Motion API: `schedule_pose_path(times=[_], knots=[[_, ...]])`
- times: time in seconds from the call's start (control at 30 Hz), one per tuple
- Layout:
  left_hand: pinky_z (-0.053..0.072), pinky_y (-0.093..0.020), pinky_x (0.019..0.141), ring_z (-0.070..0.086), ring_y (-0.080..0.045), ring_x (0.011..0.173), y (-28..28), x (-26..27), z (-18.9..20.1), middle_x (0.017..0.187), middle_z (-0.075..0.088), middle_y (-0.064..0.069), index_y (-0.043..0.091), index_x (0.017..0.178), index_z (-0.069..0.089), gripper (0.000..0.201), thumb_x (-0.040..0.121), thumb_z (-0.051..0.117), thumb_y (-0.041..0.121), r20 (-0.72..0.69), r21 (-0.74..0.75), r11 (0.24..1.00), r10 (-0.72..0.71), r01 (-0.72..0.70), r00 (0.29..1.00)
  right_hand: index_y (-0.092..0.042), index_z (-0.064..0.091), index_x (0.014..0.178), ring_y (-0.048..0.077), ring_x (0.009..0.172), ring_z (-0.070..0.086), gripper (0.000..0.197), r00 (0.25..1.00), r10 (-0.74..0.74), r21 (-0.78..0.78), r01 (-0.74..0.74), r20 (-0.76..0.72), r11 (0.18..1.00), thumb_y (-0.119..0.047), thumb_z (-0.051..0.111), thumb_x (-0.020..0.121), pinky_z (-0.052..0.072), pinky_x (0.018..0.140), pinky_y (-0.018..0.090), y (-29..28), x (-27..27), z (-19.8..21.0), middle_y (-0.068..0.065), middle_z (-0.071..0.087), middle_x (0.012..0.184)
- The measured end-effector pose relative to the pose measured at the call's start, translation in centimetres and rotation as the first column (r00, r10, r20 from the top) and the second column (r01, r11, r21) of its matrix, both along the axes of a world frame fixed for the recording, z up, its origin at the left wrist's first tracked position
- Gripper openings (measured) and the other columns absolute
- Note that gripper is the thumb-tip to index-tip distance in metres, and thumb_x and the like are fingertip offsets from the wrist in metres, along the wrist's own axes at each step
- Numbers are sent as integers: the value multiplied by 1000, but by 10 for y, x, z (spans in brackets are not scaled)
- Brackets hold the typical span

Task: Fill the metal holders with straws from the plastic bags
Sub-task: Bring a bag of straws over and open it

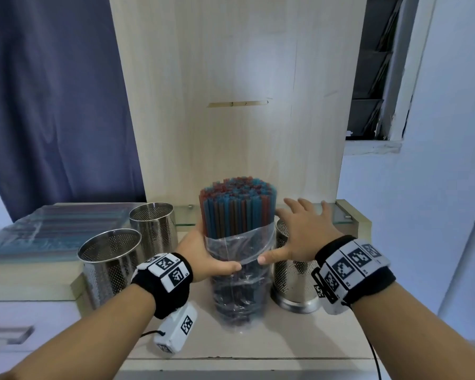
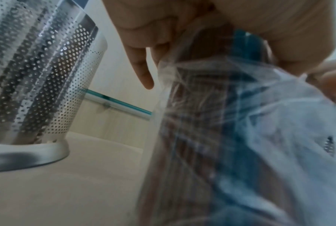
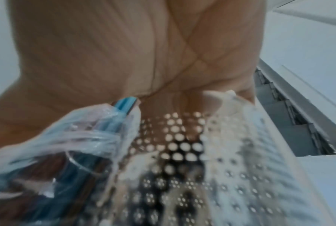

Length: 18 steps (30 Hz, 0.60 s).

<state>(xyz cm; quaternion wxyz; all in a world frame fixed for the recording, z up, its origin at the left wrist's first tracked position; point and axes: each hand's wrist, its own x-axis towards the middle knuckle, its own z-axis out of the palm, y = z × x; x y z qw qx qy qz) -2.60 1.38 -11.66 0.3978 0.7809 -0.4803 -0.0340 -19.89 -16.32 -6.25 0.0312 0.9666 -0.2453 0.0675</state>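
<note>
Pale wood panelling rises behind the light wooden surface (image 1: 258, 349), with a dark blue curtain (image 1: 52, 105) hanging left of the panel. Left of the upright bundle of red and blue straws (image 1: 237, 209) lies a flat stack of bagged straws (image 1: 47, 231), and nearer that bundle stand two empty perforated metal holders (image 1: 109, 267) (image 1: 152, 226). A third perforated metal holder (image 1: 294, 281) stands just right of the bundle, touching the bag. A clear plastic bag (image 1: 239, 270) sheathes the bundle's lower half (the straw tops stick out bare above it). The left hand (image 1: 203, 259) grips the bag from the left, thumb across its front. The right hand (image 1: 302, 229) is spread, thumb pressing the bag's front, fingers reaching over the third holder toward the panel.
</note>
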Motion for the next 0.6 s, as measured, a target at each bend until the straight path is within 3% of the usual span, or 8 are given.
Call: schedule_pose_path(times=[0.13,0.23,0.33,0.47,0.6], knots=[[49,-31,98,60,-9,108,-7,5,5,116,63,13,26,133,43,100,48,91,46,-9,-52,995,87,-88,996,-36,18,154,34,147,23,112,990,-123,79,117,67,990,-96,44,63,21,113,61,-12,-11,-11,7,20,162],[46,-33,102,57,-12,112,-14,5,4,120,59,9,22,134,39,98,52,92,36,-20,-83,988,132,-133,991,-30,25,154,34,136,38,101,990,-83,139,67,112,988,-85,51,73,36,109,47,-25,-13,-19,6,33,156],[44,-26,96,51,-10,106,-17,-1,2,108,50,14,20,126,37,85,62,91,32,-33,-68,983,166,-168,986,-24,28,154,30,134,40,100,988,-45,162,20,147,987,-74,63,75,37,110,41,-37,-14,-20,3,34,155],[45,-27,94,55,-12,111,-19,-1,-11,124,53,6,20,137,32,101,59,90,42,-97,-70,988,131,-138,987,-21,28,155,28,137,37,99,988,-24,159,-1,153,987,-68,66,76,31,111,36,-46,-17,-19,1,32,157],[43,-25,91,53,-9,106,-21,-1,-22,116,51,9,18,134,34,93,63,88,41,-93,-84,980,173,-181,981,-21,29,155,27,137,38,98,984,-17,169,-14,180,986,-65,69,76,30,111,34,-48,-19,-20,-1,31,158]])
